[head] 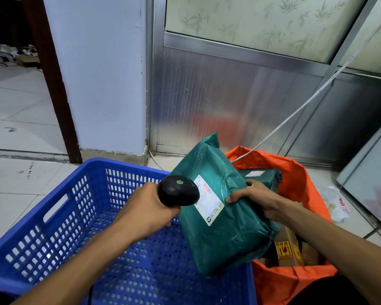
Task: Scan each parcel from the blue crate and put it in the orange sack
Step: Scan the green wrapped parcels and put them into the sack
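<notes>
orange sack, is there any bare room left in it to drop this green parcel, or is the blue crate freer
The orange sack is crowded: a second green parcel at the back, cardboard boxes at the front. The only free patch lies between them, under the right hand. The blue crate shows bare floor below the left hand and scanner.

We count one blue crate (53, 216) and one orange sack (299, 172). We count two green parcels: one held up (224, 227), one in the sack (262, 176). We count one cardboard box (286, 249) in the sack, one black scanner (178, 191), one white cable (295, 113), and two hands: left (147, 213) and right (255, 199).
</notes>
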Action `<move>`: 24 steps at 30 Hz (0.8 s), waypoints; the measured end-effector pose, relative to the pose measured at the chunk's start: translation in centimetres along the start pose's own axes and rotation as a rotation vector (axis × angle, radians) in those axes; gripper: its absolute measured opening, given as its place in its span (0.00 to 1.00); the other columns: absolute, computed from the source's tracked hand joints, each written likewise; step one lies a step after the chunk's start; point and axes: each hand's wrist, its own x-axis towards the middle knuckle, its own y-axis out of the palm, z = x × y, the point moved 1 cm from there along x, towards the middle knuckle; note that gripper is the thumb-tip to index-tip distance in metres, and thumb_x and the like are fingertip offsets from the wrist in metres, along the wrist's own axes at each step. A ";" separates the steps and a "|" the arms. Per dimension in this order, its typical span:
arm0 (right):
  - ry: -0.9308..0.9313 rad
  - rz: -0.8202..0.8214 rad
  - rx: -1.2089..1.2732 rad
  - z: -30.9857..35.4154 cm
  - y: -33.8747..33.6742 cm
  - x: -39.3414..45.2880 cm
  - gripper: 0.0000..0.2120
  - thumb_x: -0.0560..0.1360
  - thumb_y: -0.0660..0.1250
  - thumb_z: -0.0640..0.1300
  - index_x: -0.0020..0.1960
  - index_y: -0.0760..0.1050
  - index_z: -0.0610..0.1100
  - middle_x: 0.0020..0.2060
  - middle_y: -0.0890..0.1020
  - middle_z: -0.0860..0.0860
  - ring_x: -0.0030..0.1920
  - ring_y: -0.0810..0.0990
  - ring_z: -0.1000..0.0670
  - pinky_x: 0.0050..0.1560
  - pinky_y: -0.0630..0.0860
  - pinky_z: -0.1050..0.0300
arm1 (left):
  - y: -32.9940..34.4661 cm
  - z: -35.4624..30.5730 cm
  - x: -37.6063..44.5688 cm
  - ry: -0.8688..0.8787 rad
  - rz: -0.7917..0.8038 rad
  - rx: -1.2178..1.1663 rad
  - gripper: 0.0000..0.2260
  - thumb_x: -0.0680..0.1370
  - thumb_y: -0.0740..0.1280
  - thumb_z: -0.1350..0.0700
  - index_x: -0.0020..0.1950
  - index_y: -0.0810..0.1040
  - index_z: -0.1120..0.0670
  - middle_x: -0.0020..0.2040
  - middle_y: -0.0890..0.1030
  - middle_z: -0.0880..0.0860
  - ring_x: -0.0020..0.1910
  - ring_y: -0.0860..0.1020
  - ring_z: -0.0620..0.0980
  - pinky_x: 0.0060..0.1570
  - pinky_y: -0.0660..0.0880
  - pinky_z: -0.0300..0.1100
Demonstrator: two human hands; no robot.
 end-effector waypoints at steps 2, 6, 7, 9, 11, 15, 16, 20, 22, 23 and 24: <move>-0.002 0.004 -0.003 0.1 0.0 -0.1 0.48 0.46 0.83 0.41 0.64 0.71 0.43 0.53 0.84 0.42 0.52 0.85 0.41 0.52 0.83 0.41 | 0.0 0.0 0.0 -0.004 -0.001 -0.002 0.08 0.71 0.73 0.55 0.33 0.81 0.57 0.29 0.84 0.53 0.26 0.78 0.48 0.39 0.82 0.50; -0.004 0.015 -0.009 0.2 0.1 -0.1 0.49 0.45 0.83 0.41 0.65 0.71 0.43 0.53 0.84 0.42 0.52 0.84 0.40 0.52 0.83 0.41 | 0.0 0.1 0.0 -0.012 0.004 -0.010 0.07 0.71 0.74 0.55 0.35 0.82 0.57 0.30 0.84 0.53 0.27 0.79 0.49 0.39 0.82 0.50; -0.005 0.017 -0.010 0.2 0.1 -0.2 0.48 0.46 0.83 0.40 0.65 0.71 0.43 0.53 0.84 0.42 0.52 0.84 0.41 0.52 0.83 0.41 | 0.0 0.1 0.1 -0.011 0.004 -0.011 0.07 0.71 0.74 0.55 0.36 0.82 0.57 0.30 0.84 0.52 0.27 0.79 0.49 0.39 0.82 0.51; -0.006 0.018 -0.012 0.2 0.2 -0.3 0.48 0.47 0.83 0.40 0.65 0.70 0.43 0.53 0.84 0.42 0.52 0.84 0.41 0.52 0.83 0.42 | 0.0 0.0 0.0 -0.012 0.006 -0.015 0.06 0.71 0.74 0.56 0.36 0.82 0.56 0.30 0.84 0.52 0.27 0.80 0.49 0.40 0.82 0.51; -0.006 0.017 -0.009 0.3 0.3 -0.3 0.47 0.48 0.82 0.39 0.66 0.70 0.43 0.52 0.84 0.42 0.51 0.85 0.41 0.51 0.83 0.42 | 0.0 0.0 0.0 -0.015 0.007 -0.017 0.07 0.72 0.74 0.55 0.36 0.82 0.56 0.29 0.84 0.52 0.27 0.80 0.49 0.40 0.83 0.51; -0.003 0.019 -0.009 0.4 0.4 -0.4 0.48 0.48 0.83 0.38 0.66 0.70 0.42 0.52 0.85 0.41 0.51 0.85 0.40 0.49 0.84 0.42 | -0.1 -0.1 -0.1 -0.023 0.000 -0.020 0.07 0.71 0.73 0.55 0.36 0.82 0.57 0.29 0.84 0.52 0.28 0.80 0.51 0.39 0.82 0.52; -0.002 0.017 -0.008 0.4 0.5 -0.5 0.48 0.48 0.83 0.38 0.66 0.70 0.42 0.52 0.85 0.41 0.51 0.85 0.40 0.49 0.84 0.41 | -0.2 -0.1 -0.1 -0.023 -0.001 -0.018 0.07 0.71 0.73 0.55 0.36 0.82 0.57 0.30 0.84 0.53 0.28 0.80 0.52 0.39 0.82 0.53; 0.006 0.010 -0.015 0.4 0.5 -0.5 0.51 0.45 0.84 0.40 0.67 0.70 0.43 0.52 0.85 0.41 0.51 0.85 0.40 0.50 0.83 0.39 | -0.2 0.0 -0.2 -0.027 0.001 -0.001 0.07 0.71 0.73 0.54 0.36 0.82 0.56 0.30 0.84 0.52 0.30 0.82 0.53 0.40 0.83 0.53; 0.006 0.011 -0.009 0.3 0.5 -0.5 0.51 0.45 0.84 0.39 0.66 0.71 0.43 0.51 0.85 0.41 0.50 0.85 0.40 0.50 0.83 0.38 | -0.3 0.0 -0.2 -0.027 0.001 0.008 0.07 0.71 0.73 0.54 0.36 0.82 0.56 0.29 0.84 0.52 0.28 0.81 0.52 0.40 0.83 0.53; 0.005 0.011 -0.007 0.2 0.5 -0.4 0.50 0.45 0.84 0.39 0.66 0.71 0.42 0.51 0.85 0.41 0.50 0.86 0.40 0.50 0.83 0.38 | -0.3 0.0 -0.2 -0.027 0.001 0.011 0.07 0.71 0.73 0.54 0.36 0.82 0.56 0.29 0.84 0.52 0.28 0.81 0.51 0.40 0.83 0.53; 0.006 0.011 -0.007 0.3 0.5 -0.5 0.49 0.45 0.84 0.39 0.65 0.71 0.42 0.51 0.86 0.41 0.50 0.86 0.40 0.50 0.83 0.38 | -0.3 0.0 -0.1 -0.028 0.003 0.011 0.07 0.71 0.73 0.54 0.36 0.82 0.56 0.29 0.84 0.51 0.28 0.80 0.51 0.40 0.83 0.52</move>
